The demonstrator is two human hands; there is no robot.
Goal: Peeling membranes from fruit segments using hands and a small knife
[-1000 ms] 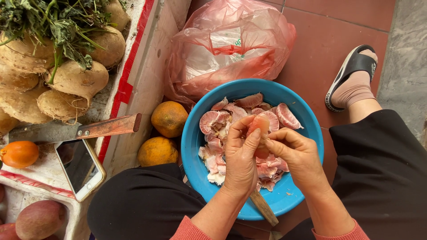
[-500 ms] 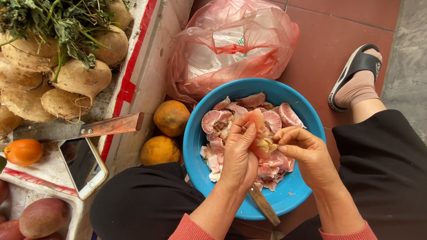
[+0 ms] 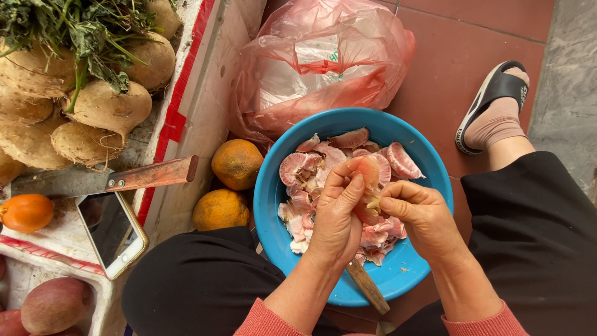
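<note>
Crinkled pink plastic bag (image 3: pixel 323 62) lies behind round blue bowl (image 3: pixel 410 274). Left hand (image 3: pixel 336 218) and right hand (image 3: pixel 420 214) both pinch a pink, pulpy segment (image 3: pixel 368 171).

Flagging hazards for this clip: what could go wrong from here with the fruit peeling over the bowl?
1. The blue bowl sits on the person's lap, so it could tip if the legs shift.
2. A wooden handle pokes out under the left hand; if it is a knife, the wrist is close to it.
3. The pink segment, pinched between left hand and right hand, might slip or squirt juice.
</note>
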